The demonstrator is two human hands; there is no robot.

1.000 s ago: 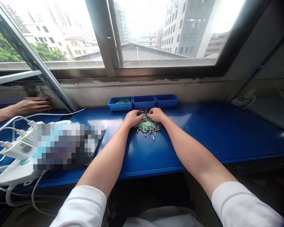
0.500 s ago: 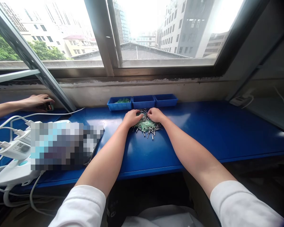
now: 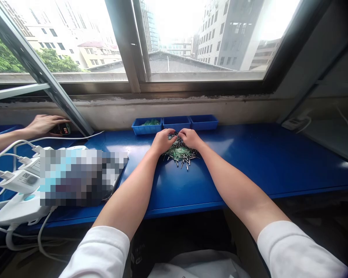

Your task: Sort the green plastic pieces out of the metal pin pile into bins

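Note:
A pile of small metal pins mixed with green pieces [image 3: 181, 153] lies on the blue table [image 3: 185, 193]. My left hand [image 3: 163, 141] is at the pile's upper left, fingers curled over its back edge. At the upper right of the pile is my right hand [image 3: 189, 139], its fingertips bent together close to the left ones. Whatever either hand pinches is too small to make out. Behind the hands stand three joined blue bins: the left bin [image 3: 147, 126] holds green pieces, while the middle bin [image 3: 176, 122] and right bin [image 3: 203, 122] show nothing inside.
At left, a white power strip [image 3: 20, 210] with plugs and cables sits beside a blurred-out package [image 3: 75, 177]. Another person's hand [image 3: 43, 125] rests on a dark device [image 3: 62, 128] near a metal shelf post [image 3: 66, 106]. A window runs behind the table.
Both my hands have moved slightly up and closer together over the back of the pile. The other person's hand and the dark device have shifted a little.

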